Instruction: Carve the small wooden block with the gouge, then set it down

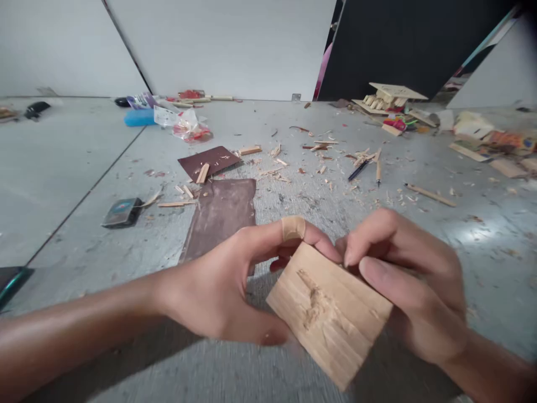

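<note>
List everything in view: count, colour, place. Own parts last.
Wooden block: one, tan, gouged face, between the hands
Brown sheets: two, brown, beyond left hand
Wood shavings and scraps: many, pale, mid-floor
Slim tools: three, one dark, two tan, right of centre
Flat case: one, black, left
Blue item: one, back left
Plastic bag: one, clear with red, back left
Mixed clutter: uncounted, multicoloured, back right
Panels: several, white and black, back
Floor: grey
Bandage: one, beige, left finger
Hands: two, left gripping block, right at its edge
</note>
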Available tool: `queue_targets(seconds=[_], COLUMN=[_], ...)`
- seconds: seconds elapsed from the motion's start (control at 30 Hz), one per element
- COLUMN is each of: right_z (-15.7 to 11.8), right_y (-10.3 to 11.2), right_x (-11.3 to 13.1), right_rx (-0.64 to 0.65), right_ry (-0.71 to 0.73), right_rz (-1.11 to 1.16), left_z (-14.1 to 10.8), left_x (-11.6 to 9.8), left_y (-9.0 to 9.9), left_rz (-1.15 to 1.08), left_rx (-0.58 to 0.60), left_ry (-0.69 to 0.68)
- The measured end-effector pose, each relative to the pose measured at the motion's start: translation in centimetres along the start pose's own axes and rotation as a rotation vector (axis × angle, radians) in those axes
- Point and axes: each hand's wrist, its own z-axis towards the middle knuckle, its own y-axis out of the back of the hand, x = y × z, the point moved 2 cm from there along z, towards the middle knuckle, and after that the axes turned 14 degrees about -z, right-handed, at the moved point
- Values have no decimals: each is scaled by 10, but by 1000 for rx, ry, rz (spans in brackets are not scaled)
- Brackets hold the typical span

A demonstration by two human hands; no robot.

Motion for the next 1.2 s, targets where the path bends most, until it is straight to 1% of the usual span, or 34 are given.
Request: queue_targets(seconds=[0.07, 0.1, 0.13, 0.17, 0.2, 0.27, 0.3, 0.33, 0.37, 0.43, 0.5, 0.53, 0.57, 0.6, 0.67, 0.7, 0.8, 0.93, 1.07, 1.17, 1.2], right_z=[3, 5, 9, 12, 15, 21, 23, 24, 26, 28, 29, 28, 27, 24, 14, 8, -11, -30, -30, -25, -24], right_y=[1, 1, 0, -1, -2, -5, -5, -4, -3, 5, 18, 25, 32, 38, 49, 54, 64, 70, 70, 67, 65], right_x=[-5, -8, -10, -13, -15, -18, -18, -18, -18, -16, -13, -12, -11, -10, -10, -11, -13, -20, -27, -26, -24], right_rx=[-46, -51, -25, 36, 128, 321, 395, 445, 471, 459, 422, 424, 454, 506, 615, 638, 651, 669, 669, 694, 682], right_ry=[-35, -48, -55, -60, -69, -93, -99, -98, -96, -72, -54, -44, -40, -32, -17, -11, 7, 42, 42, 16, 15], right_rz=[60, 127, 215, 316, 408, 509, 473, 386, 277, -9, -313, -457, -570, -625, -681, -712, -805, -870, -937, -890, -869], left_z=[2, 3, 3, 4, 5, 5, 5, 5, 4, 4, 4, 4, 4, 4, 5, 5, 5, 4, 4, 4, 4], left_x=[1, 2, 5, 8, 11, 16, 18, 19, 19, 18, 16, 15, 15, 16, 17, 18, 18, 13, 10, 12, 14], left_y=[9, 15, 21, 27, 33, 40, 42, 42, 41, 38, 34, 32, 30, 29, 27, 26, 21, 14, 12, 8, 7], left_rz=[127, 209, 286, 382, 484, 643, 703, 753, 796, 850, 870, 874, 881, 891, 907, 909, 928, 980, 984, 983, 988], left_rx=[64, 111, 169, 210, 244, 297, 312, 319, 320, 329, 340, 347, 352, 355, 354, 356, 375, 420, 436, 437, 429], left_ry=[75, 129, 183, 203, 194, 186, 183, 189, 195, 206, 207, 204, 200, 196, 182, 172, 136, 151, 163, 168, 180])
